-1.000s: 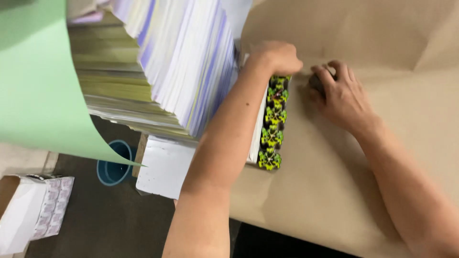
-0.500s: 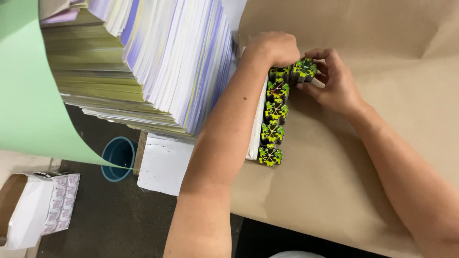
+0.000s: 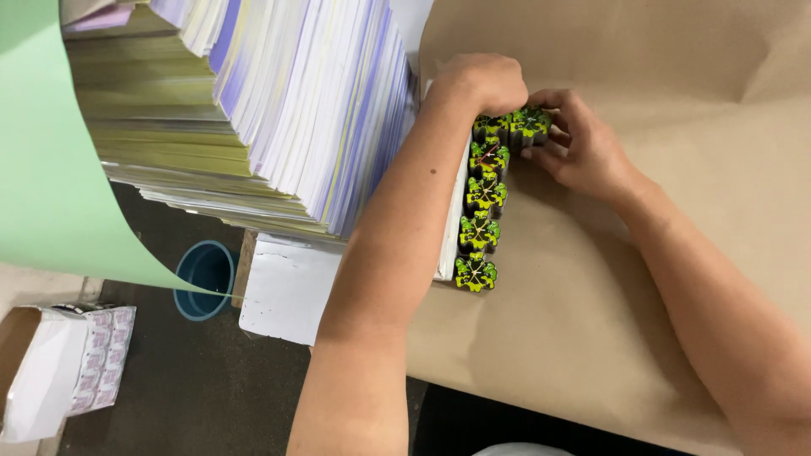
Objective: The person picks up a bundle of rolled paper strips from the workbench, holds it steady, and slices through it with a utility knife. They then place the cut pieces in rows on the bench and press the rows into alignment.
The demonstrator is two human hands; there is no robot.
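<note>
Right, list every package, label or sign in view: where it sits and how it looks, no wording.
Sticker stacks: green, yellow and black die-cut shapes, in a row on the brown paper; left hand on the top end, right hand at the end stack.
Open box: bottom left, white, holding sheets of small pink-and-white labels.
Printed sheets: tall stack, top left, white, purple and yellow edges.
No signs or screens.

View: single, head-worn. Facing: steeply downward, close above both hands (image 3: 524, 118), forearms entering from the bottom edge; brown paper-covered surface (image 3: 676, 67) beneath and right of them.
</note>
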